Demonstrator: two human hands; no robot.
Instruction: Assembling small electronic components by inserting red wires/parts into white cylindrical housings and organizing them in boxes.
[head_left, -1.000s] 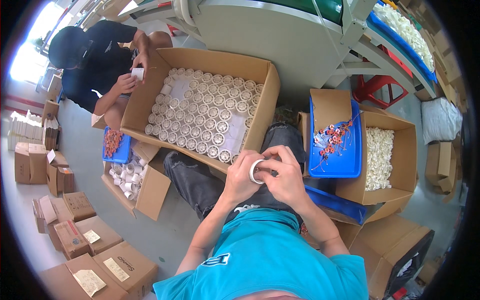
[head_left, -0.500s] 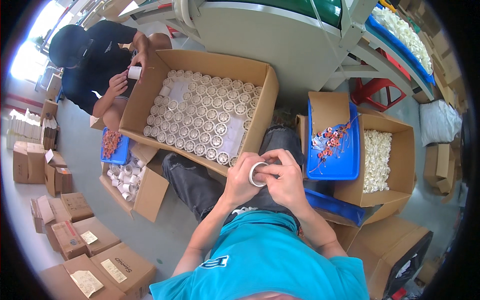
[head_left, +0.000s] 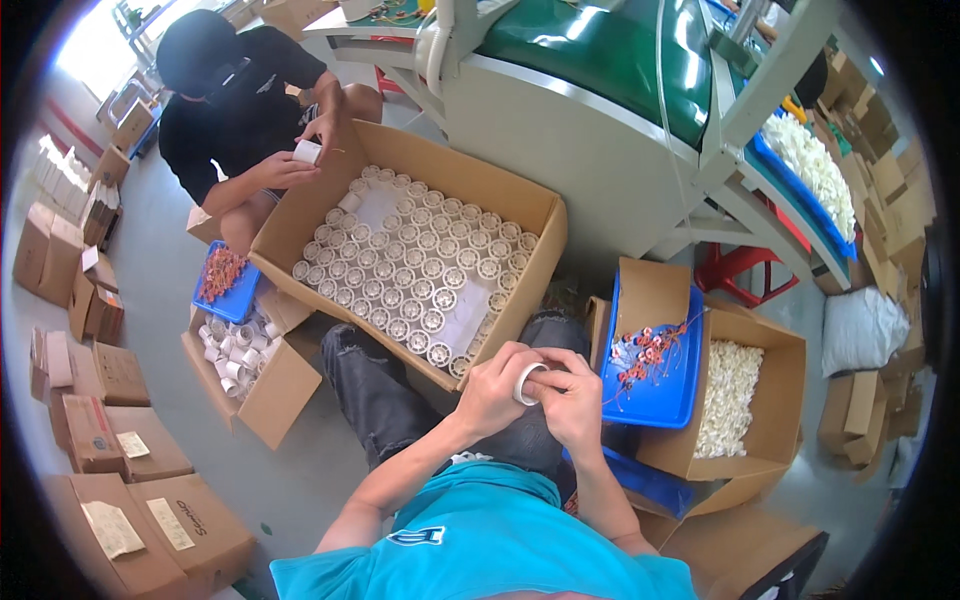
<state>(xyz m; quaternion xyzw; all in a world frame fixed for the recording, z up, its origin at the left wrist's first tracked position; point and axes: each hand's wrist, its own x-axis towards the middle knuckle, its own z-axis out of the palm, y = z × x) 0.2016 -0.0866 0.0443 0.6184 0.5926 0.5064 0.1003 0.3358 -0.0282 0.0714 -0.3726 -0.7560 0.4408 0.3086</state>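
A short white plastic cylinder [head_left: 519, 384], its round opening facing me, is held over my lap. My left hand [head_left: 490, 394] wraps round its left side. From the right, my right hand [head_left: 572, 402] is closed at the cylinder, with fingers reaching into the opening; whatever they press inside is hidden. Just beyond my hands stands a large cardboard box [head_left: 545, 235] with rows of round white slotted parts [head_left: 432, 268]. Close to my right hand lies a blue tray [head_left: 670, 402] with small red and white parts on wires [head_left: 648, 352].
Opposite, a co-worker [head_left: 240, 90] holds another white cylinder [head_left: 307, 152]. On the left are a box of loose white cylinders [head_left: 240, 350] and a small blue tray [head_left: 236, 303]. A box of small white pieces [head_left: 730, 400] stands right. Behind is a machine with a green belt [head_left: 600, 55].
My view has shifted, so the surroundings sit lower on the right. My hands still hold the white cylinder, its opening now turned more to the side. The co-worker's hands have moved slightly.
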